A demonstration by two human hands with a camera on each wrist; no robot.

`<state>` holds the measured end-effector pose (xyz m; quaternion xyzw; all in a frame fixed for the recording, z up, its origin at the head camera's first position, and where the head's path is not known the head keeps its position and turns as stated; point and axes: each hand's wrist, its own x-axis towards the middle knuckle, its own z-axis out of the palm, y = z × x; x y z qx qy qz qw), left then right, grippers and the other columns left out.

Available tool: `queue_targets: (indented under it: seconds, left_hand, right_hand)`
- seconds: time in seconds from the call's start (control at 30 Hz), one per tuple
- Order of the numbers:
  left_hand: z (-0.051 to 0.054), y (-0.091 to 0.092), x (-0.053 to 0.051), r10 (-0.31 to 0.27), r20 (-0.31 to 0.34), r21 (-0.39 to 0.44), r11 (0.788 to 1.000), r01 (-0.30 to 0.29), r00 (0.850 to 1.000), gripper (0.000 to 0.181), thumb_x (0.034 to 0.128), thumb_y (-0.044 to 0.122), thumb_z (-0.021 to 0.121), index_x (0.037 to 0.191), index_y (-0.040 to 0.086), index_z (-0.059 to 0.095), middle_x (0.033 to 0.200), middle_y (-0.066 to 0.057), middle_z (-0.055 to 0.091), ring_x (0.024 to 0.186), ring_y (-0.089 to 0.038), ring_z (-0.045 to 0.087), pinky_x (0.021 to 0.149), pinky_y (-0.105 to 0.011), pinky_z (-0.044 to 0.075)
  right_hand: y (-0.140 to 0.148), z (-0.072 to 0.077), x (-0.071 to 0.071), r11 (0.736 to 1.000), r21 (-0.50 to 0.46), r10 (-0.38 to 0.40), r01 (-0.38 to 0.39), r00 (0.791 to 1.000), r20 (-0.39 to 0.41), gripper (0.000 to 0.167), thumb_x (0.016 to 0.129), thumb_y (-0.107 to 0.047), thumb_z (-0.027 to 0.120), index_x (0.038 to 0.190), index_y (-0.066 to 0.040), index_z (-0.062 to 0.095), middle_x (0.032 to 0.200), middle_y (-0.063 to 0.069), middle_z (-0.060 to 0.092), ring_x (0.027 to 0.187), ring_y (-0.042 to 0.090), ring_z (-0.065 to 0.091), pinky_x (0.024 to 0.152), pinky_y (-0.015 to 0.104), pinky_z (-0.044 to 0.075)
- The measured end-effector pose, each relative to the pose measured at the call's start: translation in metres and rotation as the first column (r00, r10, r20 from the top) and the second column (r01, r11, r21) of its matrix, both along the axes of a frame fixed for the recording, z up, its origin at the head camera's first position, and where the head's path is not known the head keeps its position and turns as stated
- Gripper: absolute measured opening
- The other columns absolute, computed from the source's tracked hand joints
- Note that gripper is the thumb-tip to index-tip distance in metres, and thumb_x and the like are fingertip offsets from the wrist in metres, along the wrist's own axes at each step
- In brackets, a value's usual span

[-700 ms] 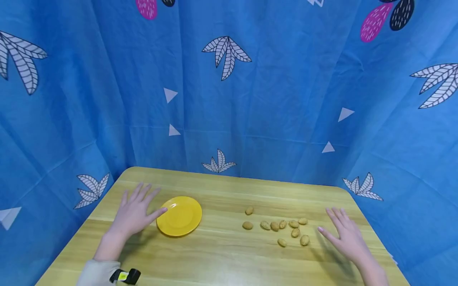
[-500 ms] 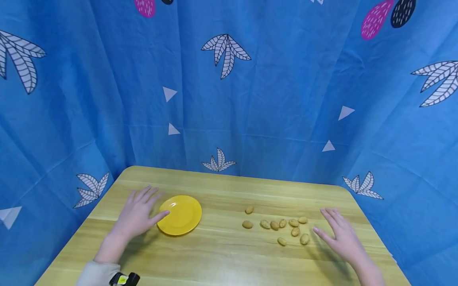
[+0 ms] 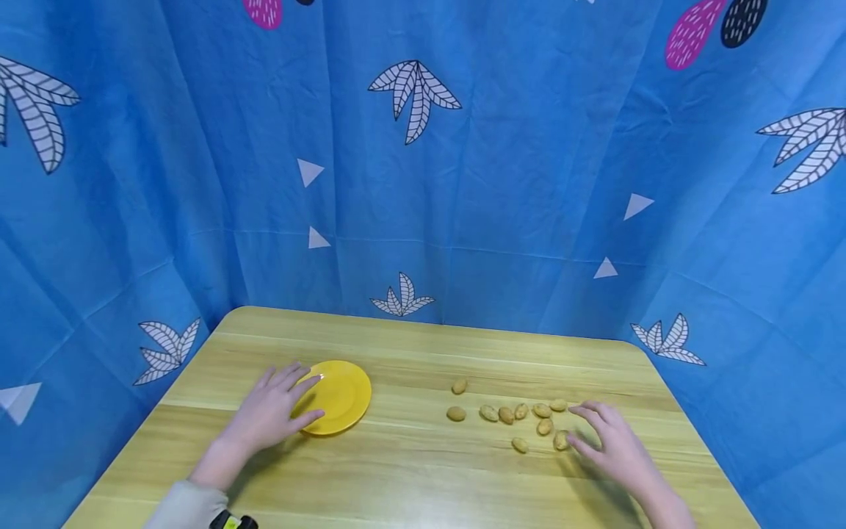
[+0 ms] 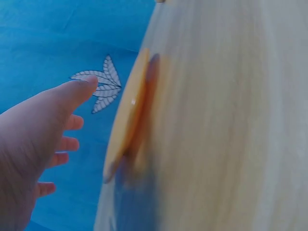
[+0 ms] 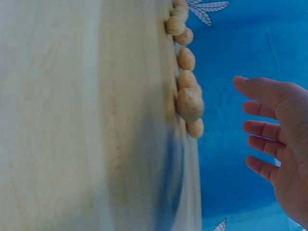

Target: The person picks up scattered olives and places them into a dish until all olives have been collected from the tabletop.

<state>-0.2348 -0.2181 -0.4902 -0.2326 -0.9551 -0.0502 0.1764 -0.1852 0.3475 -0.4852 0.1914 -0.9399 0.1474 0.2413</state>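
Observation:
A round yellow plate [image 3: 340, 397] lies at the left of the table. My left hand [image 3: 267, 411] hovers over its left edge with fingers spread; in the left wrist view, a gap separates thumb and plate [image 4: 127, 115]. Several small yellow-brown ovals that look like potatoes [image 3: 506, 415] lie scattered right of the middle. My right hand [image 3: 615, 444] is above the table beside the rightmost ones, fingers slightly bent, thumb near the front right potato [image 3: 561, 440]. It holds nothing; the right wrist view shows it apart from the potatoes [image 5: 190, 103].
The wooden table [image 3: 410, 477] has rounded far corners. A blue patterned curtain [image 3: 515, 169] hangs behind it and along both sides. A dark strap with a yellow label [image 3: 231, 522] sits at the left sleeve.
My left hand has moved right and slightly nearer, over the plate's edge. My right hand has moved left to the potatoes, its fingers bending a little. Plate and potatoes stay put.

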Motion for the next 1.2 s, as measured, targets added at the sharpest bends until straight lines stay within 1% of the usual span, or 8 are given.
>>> queue_targets:
  seconds: [0.1,0.2,0.3,0.4,0.6,0.8,1.1,1.2]
  left_hand:
    - [-0.006,-0.002,-0.001,0.013,0.029,-0.002,1.000,-0.013,0.999,0.064,0.0865,0.057,0.064,0.134,0.015,0.059,0.139,-0.016,0.057,0.133,-0.037,0.048,0.110,-0.063,0.034]
    - [-0.010,-0.003,-0.001,0.023,0.060,0.000,1.000,-0.023,0.998,0.066,0.0860,0.058,0.064,0.136,0.015,0.058,0.139,-0.016,0.056,0.134,-0.037,0.047,0.110,-0.063,0.035]
    - [-0.015,-0.004,-0.003,0.027,0.090,-0.006,1.000,-0.027,0.996,0.068,0.0861,0.059,0.063,0.137,0.014,0.057,0.139,-0.016,0.056,0.134,-0.038,0.047,0.110,-0.064,0.034]
    - [-0.019,-0.004,-0.004,0.028,0.116,-0.009,1.000,-0.027,0.993,0.069,0.0863,0.060,0.062,0.137,0.013,0.057,0.138,-0.017,0.056,0.133,-0.038,0.047,0.109,-0.064,0.034]
    - [-0.022,-0.006,-0.004,0.033,0.161,-0.004,0.999,-0.033,0.986,0.070,0.0861,0.061,0.062,0.136,0.012,0.058,0.139,-0.017,0.056,0.133,-0.037,0.048,0.109,-0.064,0.034]
    - [-0.022,-0.007,-0.004,0.038,0.186,-0.004,0.999,-0.038,0.982,0.071,0.0862,0.061,0.061,0.135,0.010,0.058,0.141,-0.018,0.054,0.132,-0.037,0.049,0.109,-0.063,0.034]
    - [-0.023,-0.007,-0.005,0.030,0.207,0.005,0.999,-0.032,0.978,0.069,0.0867,0.060,0.061,0.131,0.008,0.061,0.142,-0.019,0.053,0.132,-0.038,0.048,0.109,-0.061,0.035]
    - [-0.023,-0.007,-0.005,0.028,0.212,0.006,1.000,-0.030,0.977,0.069,0.0868,0.060,0.061,0.131,0.007,0.062,0.142,-0.019,0.052,0.132,-0.038,0.048,0.109,-0.059,0.037]
  right_hand:
    - [-0.001,-0.004,0.000,0.999,0.031,0.012,-0.013,1.000,0.009,0.046,0.069,-0.015,0.086,0.110,-0.005,0.069,0.106,0.012,0.065,0.100,0.034,0.061,0.083,0.054,0.052]
    - [-0.001,-0.007,0.000,0.999,0.042,0.010,-0.013,0.997,0.079,0.044,0.070,-0.015,0.085,0.109,-0.006,0.069,0.106,0.011,0.065,0.101,0.034,0.061,0.084,0.054,0.052]
    - [-0.001,-0.007,0.001,0.999,0.049,-0.005,-0.003,0.988,0.155,0.041,0.071,-0.014,0.083,0.109,-0.007,0.069,0.107,0.009,0.064,0.103,0.033,0.061,0.087,0.054,0.052]
    - [-0.001,-0.009,0.001,0.998,0.069,-0.018,0.005,0.981,0.192,0.041,0.070,-0.013,0.084,0.108,-0.008,0.069,0.107,0.007,0.065,0.103,0.031,0.061,0.089,0.052,0.052]
    - [-0.002,-0.010,0.000,0.997,0.076,-0.018,0.001,0.973,0.229,0.038,0.069,-0.010,0.083,0.105,-0.007,0.069,0.106,0.006,0.065,0.102,0.030,0.061,0.090,0.051,0.051]
    - [-0.001,-0.011,-0.003,0.996,0.093,-0.031,0.007,0.963,0.268,0.034,0.071,-0.009,0.082,0.102,-0.007,0.069,0.102,0.004,0.065,0.099,0.028,0.062,0.090,0.050,0.052]
    - [0.000,-0.012,-0.008,0.996,0.091,-0.013,-0.009,0.973,0.230,0.029,0.069,-0.008,0.082,0.095,-0.010,0.069,0.097,-0.001,0.065,0.093,0.025,0.062,0.086,0.047,0.053]
    - [-0.001,-0.012,-0.009,0.997,0.083,-0.017,-0.003,0.969,0.247,0.027,0.071,-0.009,0.083,0.093,-0.012,0.068,0.096,-0.002,0.064,0.093,0.024,0.062,0.086,0.047,0.053]
